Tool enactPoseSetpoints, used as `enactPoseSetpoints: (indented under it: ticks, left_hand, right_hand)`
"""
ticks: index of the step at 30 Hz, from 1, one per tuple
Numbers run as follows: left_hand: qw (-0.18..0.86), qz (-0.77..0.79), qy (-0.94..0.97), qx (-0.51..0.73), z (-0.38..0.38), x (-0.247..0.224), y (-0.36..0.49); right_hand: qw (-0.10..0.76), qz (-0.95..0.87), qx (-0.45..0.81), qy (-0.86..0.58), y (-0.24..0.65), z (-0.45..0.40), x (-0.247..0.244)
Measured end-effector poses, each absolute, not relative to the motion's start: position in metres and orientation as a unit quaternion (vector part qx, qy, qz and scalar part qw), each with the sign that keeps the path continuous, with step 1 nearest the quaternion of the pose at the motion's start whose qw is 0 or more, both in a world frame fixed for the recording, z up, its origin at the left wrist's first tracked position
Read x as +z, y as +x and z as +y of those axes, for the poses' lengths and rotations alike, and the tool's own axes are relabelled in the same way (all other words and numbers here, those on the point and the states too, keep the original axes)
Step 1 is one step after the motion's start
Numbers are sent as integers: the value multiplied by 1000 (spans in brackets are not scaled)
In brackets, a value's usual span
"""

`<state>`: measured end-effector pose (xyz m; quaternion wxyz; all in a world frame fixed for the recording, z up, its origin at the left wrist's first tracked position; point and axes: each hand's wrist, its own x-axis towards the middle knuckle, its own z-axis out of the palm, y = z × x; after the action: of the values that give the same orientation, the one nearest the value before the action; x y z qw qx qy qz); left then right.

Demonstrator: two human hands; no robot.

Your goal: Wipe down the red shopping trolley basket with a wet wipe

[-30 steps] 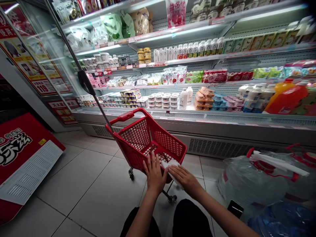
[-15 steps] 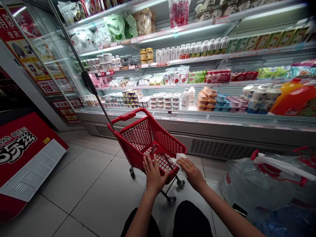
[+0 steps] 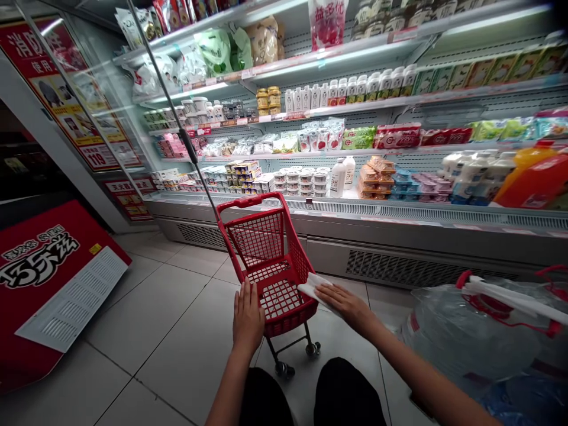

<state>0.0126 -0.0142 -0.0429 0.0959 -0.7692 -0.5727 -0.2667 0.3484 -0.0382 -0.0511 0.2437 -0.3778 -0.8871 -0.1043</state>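
Observation:
A small red shopping cart point(image 3: 296, 251) with basket-like mesh sides stands on the tiled floor in front of me. My left hand point(image 3: 248, 316) lies against the cart's near left side, fingers stretched out and close together, holding nothing. At the cart's right side, my right hand point(image 3: 344, 303) presses a folded white cloth or tissue point(image 3: 317, 287) near the rim. The basket shows nothing inside. A thin dark pole rises from the cart's handle corner.
An open refrigerated shelf unit point(image 3: 328, 228) with dairy goods runs behind the cart. Large wrapped water bottles point(image 3: 461, 337) stand at the right. On the left is a red box-like unit point(image 3: 84, 260) with a white grille.
The cart has turned so its near end points more toward me. My left hand has moved left along with its side, and the white cloth lies flatter under my right hand.

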Motion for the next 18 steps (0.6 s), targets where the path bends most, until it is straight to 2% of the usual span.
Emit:
enactPoseSetpoints:
  ticks: [3,9,13,18]
  left_hand:
    - [116,-563,-777,-255,-23,-44,37]
    - [92,-528,-804,-258,-46,-58,92]
    - [100,-532,-796,-269,-57,-58,80]
    - [98,-525,-804,-260,-61,-53,58]
  right_hand:
    - [239,-890,-97,-375,336,-41,-54]
    - [231,-921,-81,-303,288,-48,-55]
    - [214,-939,-79,-257,299,-11,-40]
    - [226,-923,-95,-297,298,38,-30]
